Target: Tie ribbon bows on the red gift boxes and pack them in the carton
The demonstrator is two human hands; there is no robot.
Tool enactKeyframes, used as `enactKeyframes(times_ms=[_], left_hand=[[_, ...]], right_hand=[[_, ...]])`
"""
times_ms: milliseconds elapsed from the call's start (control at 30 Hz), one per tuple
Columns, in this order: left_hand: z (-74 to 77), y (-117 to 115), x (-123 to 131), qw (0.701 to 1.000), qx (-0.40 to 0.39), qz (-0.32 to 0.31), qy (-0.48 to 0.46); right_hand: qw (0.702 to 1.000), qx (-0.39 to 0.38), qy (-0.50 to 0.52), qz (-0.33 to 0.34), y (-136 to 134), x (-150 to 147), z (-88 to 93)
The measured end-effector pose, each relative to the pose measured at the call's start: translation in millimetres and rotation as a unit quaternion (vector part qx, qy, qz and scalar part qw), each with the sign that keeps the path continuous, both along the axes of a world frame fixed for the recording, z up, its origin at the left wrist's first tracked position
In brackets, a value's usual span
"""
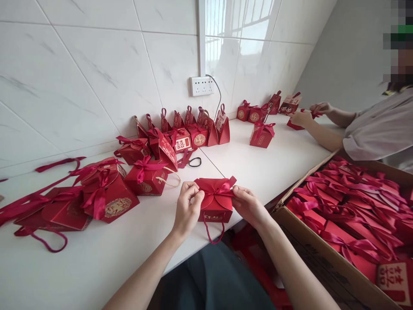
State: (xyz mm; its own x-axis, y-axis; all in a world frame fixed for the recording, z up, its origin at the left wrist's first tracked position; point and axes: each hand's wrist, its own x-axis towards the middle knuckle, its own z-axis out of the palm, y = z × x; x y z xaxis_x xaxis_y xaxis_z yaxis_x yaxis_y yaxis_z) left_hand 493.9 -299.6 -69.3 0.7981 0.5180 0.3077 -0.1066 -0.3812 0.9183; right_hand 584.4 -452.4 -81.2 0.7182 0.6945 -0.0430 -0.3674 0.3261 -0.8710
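Observation:
A red gift box (pixel 215 212) with a rope handle hanging down its front stands at the table's near edge, between my two hands. Across its top lies a red ribbon bow (pixel 215 190). At the box's left side, my left hand (pixel 189 206) pinches one side of the ribbon, its fingers closed. On the opposite side my right hand (pixel 250 206) has thumb and fingers pressed together on the other side of the bow. Just left of my left hand sits another bowed red box (pixel 146 178) with a cream rope handle.
More red boxes (pixel 111 202) and loose ribbon (pixel 24 204) lie left on the white table (pixel 106 262). Small boxes (pixel 222 129) line the tiled wall below a socket strip (pixel 202 86). A carton (pixel 280 215) of boxes stands right; beyond it, a person's hands (pixel 303 118) hold a box.

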Motion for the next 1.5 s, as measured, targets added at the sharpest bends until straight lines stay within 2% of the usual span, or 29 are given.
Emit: enactKeyframes(times_ms=[100,167,233,300,367,433,500,567,700,867,1067,1167,1233,1300,1333,1400,1433,1500], left_hand=[[-0.3,2.2,-0.1,0.999,0.051,0.002,-0.005],[-0.8,3.2,0.5,0.997,0.075,0.003,-0.017],[-1.6,2.8,1.2,0.996,0.083,0.004,-0.041],[-2.7,1.2,1.3,0.993,0.099,0.005,-0.07],[-3.8,-0.9,0.5,0.987,0.132,0.005,-0.096],[-4.9,-2.6,-0.8,0.98,0.163,0.003,-0.116],[-5.6,-3.4,-1.8,0.974,0.182,-0.002,-0.132],[-5.9,-3.9,-2.2,0.971,0.194,-0.005,-0.141],[-6.0,-4.9,-2.1,0.965,0.212,-0.006,-0.154],[-6.4,-4.9,-2.1,0.955,0.248,-0.009,-0.159],[-5.6,-3.5,-1.7,0.948,0.276,-0.05,-0.152],[-4.8,-3.2,-1.4,0.947,0.28,-0.057,-0.147],[-4.7,-3.2,-1.4,0.946,0.281,-0.056,-0.149],[-4.8,-3.7,-1.4,0.946,0.282,-0.056,-0.15],[-5.0,-4.0,-1.5,0.947,0.28,-0.057,-0.149],[-5.1,-4.6,-1.4,0.948,0.275,-0.063,-0.146],[-5.1,-4.8,-1.3,0.949,0.273,-0.066,-0.145],[-4.8,-4.7,-1.1,0.95,0.268,-0.069,-0.144]], right_hand=[[0.997,-0.054,-0.056,0.018,-11.0,5.9,0.4],[0.981,-0.131,-0.143,-0.018,-19.5,12.0,10.2],[0.936,-0.22,-0.255,-0.103,-21.6,18.3,27.3],[0.865,-0.298,-0.372,-0.156,-12.6,23.1,46.9],[0.802,-0.346,-0.472,-0.123,6.1,25.8,63.3],[0.76,-0.373,-0.53,-0.041,27.2,26.8,73.4],[0.734,-0.394,-0.551,0.036,43.5,27.5,77.6],[0.724,-0.404,-0.553,0.08,51.6,28.5,77.8],[0.748,-0.403,-0.516,0.107,51.0,30.9,73.8],[0.776,-0.387,-0.49,0.091,49.3,30.5,67.2],[0.847,-0.34,-0.406,0.048,54.6,31.3,56.6],[0.867,-0.315,-0.385,-0.013,45.9,37.0,51.6],[0.876,-0.295,-0.367,-0.102,30.3,40.8,46.5],[0.867,-0.308,-0.343,-0.187,9.4,41.9,39.0],[0.858,-0.338,-0.329,-0.201,-1.1,40.9,34.4],[0.856,-0.401,-0.288,-0.155,-17.6,35.9,24.8],[0.866,-0.414,-0.257,-0.112,-22.4,32.5,20.3],[0.901,-0.389,-0.189,-0.043,-24.4,25.3,13.2]])
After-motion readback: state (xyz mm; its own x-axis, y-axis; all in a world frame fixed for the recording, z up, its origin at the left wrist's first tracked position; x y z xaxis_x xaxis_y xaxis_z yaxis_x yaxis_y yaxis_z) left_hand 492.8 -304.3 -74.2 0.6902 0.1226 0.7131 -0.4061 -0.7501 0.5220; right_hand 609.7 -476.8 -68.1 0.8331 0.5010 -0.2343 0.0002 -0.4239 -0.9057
